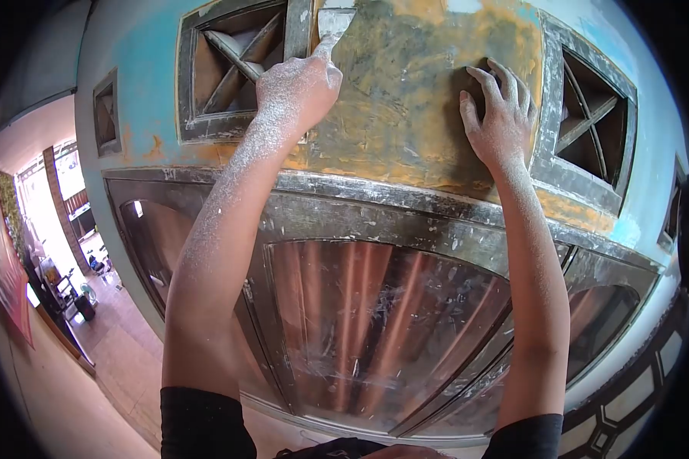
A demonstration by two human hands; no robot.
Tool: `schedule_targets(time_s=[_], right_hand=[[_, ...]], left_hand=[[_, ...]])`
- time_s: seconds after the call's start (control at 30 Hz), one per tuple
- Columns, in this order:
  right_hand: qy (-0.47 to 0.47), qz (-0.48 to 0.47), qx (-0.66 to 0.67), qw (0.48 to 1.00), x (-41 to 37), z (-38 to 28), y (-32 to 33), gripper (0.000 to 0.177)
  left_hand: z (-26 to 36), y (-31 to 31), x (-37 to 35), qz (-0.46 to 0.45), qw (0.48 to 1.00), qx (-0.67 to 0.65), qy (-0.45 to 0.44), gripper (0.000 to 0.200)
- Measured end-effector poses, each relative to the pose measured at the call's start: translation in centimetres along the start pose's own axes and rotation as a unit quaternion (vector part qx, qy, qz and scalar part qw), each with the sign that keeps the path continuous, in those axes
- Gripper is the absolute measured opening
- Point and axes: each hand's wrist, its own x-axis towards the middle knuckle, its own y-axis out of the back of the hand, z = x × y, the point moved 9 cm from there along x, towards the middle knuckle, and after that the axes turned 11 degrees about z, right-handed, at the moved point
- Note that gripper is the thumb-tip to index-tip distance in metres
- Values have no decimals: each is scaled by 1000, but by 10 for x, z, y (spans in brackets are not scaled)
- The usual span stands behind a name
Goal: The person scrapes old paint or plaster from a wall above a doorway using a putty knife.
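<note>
Reaching up with both arms to a rough wall patch [406,130], brown and orange, scratched all over. Gripping a scraper [334,21] in the left hand [295,88], fist curled tight round the handle, handle hidden inside. Pointing the flat blade straight up, pale with dust, laid against the top of the wall patch, close to the upper edge of the view. Pressing the right hand [501,115] wide open on the same patch, off to the right, fingers [505,80] spread and pointing up, holding nothing that shows. Touching a darker spot under those fingertips; hard to tell what that is. White dust all over both hands and both arms. Just beside the left hand, a square left hole [233,61] with crossed bars. Just beside the right hand, a right hole [593,115] much the same. Blue paint [149,69] around the left hole. Below the patch, a grey ledge [406,203], then curved shiny glass [375,321] with smears.
</note>
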Motion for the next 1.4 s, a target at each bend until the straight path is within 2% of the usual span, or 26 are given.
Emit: schedule_targets(time_s=[0.47,0.77,0.83,1.07,1.17,1.4], right_hand=[[-6,7,14,1000,-1,2,1,38],[-5,14,8,1000,-1,3,0,37],[-5,12,14,1000,-3,3,0,37],[-5,9,4,1000,-4,6,-4,39],[-5,8,-1,1000,-5,5,-4,40],[-13,4,1,1000,-2,5,-4,44]], left_hand=[[7,1,5,-3,1000,-13,18,52],[3,10,7,-5,1000,-1,-19,51],[-2,8,16,-54,999,-2,-3,52],[3,9,10,-37,999,4,-9,53],[0,8,14,-62,998,27,1,52],[4,13,16,-4,1000,-23,-12,49]])
